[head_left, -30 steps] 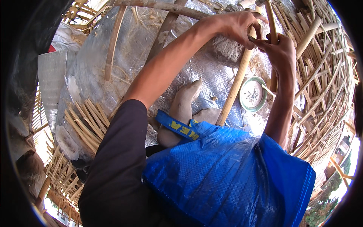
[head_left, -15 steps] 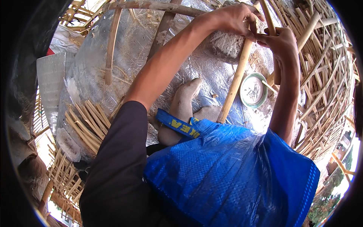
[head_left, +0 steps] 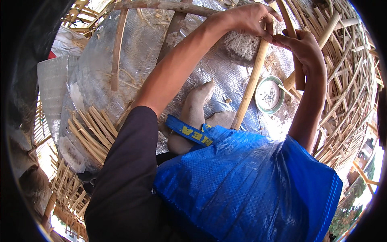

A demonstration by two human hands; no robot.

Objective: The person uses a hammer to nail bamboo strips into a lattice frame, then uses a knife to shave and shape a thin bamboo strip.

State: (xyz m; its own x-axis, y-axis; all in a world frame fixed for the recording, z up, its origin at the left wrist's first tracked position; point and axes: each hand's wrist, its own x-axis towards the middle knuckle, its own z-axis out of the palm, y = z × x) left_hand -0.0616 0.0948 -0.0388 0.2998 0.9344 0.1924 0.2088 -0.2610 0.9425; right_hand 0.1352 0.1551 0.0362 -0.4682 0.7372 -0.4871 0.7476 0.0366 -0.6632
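Both hands work at the top of the view, arms stretched away from the body. The left hand (head_left: 250, 18) is curled with thumb and fingertips pinched together on a thin bamboo strip (head_left: 291, 38), and the right hand (head_left: 303, 48) is closed around the same strip just below and to the right of the left, so the two hands nearly touch at the fingertips. The strip's long axis runs steeply, from above the left hand down past the right palm and out beneath it, tilted a little away to the right; what the fingertips pinch exactly is too small to tell. Just under the left hand, a thicker bamboo pole (head_left: 250, 90) slants down and toward the body, ending near a bare foot (head_left: 193, 111). Below the right wrist, beside that pole, a small round dish (head_left: 269, 94) with a green rim lies on the silvery sheet (head_left: 141, 60) that covers the floor. Right of the right hand the woven bamboo lattice (head_left: 346, 88) curves around. Nearer the body than either hand lies a blue woven bag (head_left: 242, 185) across the lap, and far to the left of the left arm a fan of split bamboo slats (head_left: 90, 133) rests on the sheet. Neither hand is clearly nearer the strip; both grip it.
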